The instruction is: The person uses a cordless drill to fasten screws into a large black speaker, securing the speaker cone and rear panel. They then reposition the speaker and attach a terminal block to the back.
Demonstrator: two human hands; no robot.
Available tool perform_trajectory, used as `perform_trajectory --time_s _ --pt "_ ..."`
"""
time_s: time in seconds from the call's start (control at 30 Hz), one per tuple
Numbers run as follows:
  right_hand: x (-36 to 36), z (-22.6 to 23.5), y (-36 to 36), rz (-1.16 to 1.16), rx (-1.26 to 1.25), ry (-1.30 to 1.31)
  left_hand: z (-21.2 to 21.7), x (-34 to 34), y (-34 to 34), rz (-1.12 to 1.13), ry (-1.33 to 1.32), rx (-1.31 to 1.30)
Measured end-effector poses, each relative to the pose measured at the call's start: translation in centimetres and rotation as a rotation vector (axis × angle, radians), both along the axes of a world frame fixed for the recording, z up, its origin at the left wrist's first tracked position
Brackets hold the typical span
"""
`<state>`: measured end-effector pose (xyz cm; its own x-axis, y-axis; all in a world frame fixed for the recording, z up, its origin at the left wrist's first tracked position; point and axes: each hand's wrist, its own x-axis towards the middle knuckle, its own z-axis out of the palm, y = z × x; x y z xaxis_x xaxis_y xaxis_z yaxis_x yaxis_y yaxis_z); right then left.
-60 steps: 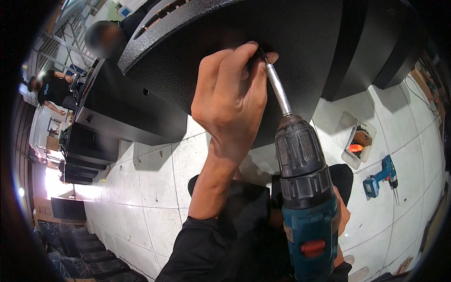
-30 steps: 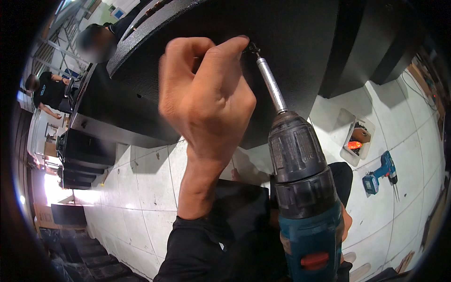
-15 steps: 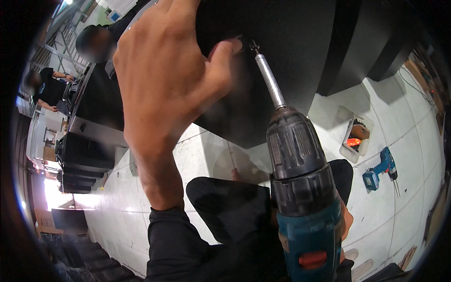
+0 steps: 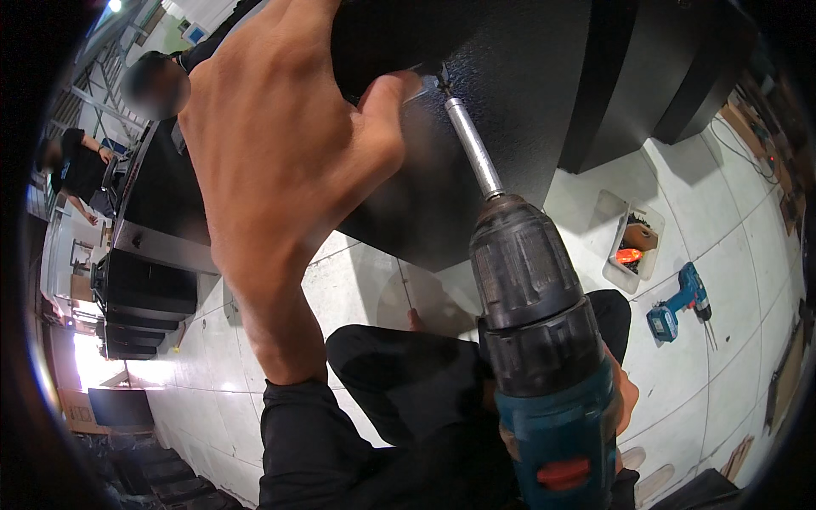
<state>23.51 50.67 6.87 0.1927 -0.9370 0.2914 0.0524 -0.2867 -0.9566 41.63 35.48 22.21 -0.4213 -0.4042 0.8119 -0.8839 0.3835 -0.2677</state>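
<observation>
My right hand (image 4: pixel 627 395) grips a teal and black cordless drill (image 4: pixel 548 357), mostly hidden behind its body. The drill points up and forward, with a silver bit holder (image 4: pixel 474 149) in its chuck. A dark screw or bit tip (image 4: pixel 444 83) at its end meets a large black box (image 4: pixel 501 127). Above it, my left hand (image 4: pixel 280 136) lies over the box's edge. Its thumb presses a small shiny piece (image 4: pixel 422 85) beside the tip; that piece's kind is unclear. The other left fingers run out of view at the top.
On the tiled floor (image 4: pixel 697 204) at right stand a clear bin (image 4: pixel 608 246) of small hardware and a second teal drill (image 4: pixel 680 303). Black boxes (image 4: pixel 149 280) line the left. Two people are at the far left, one (image 4: pixel 81 166) farther back. My bent knees are below.
The view has shifted slightly, so most things sit a little to the left. Both hands and the drill keep their places at the box. The farther person's arms have moved.
</observation>
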Motion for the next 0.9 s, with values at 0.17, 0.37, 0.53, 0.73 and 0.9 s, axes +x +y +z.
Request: perform_trajectory --time_s 0.17,0.37,0.53,0.73,0.9 --pt "-0.1 0.2 -0.2 0.006 -0.014 -0.009 0.1 1.0 -0.3 -0.014 0.019 0.057" --pt "-0.5 -0.6 -0.7 0.050 0.019 -0.088 -0.2 -0.3 0.3 0.029 0.022 0.024" --pt "-0.6 0.9 -1.3 0.039 0.068 0.029 0.1 0.2 0.0 0.014 0.026 0.018" --pt "0.0 0.1 -1.4 -0.013 -0.015 -0.014 0.1 0.2 -0.1 0.012 0.027 0.015" --pt "0.2 -0.4 -1.3 -0.057 0.073 -0.064 -0.2 0.5 -0.1 0.029 0.019 0.019"
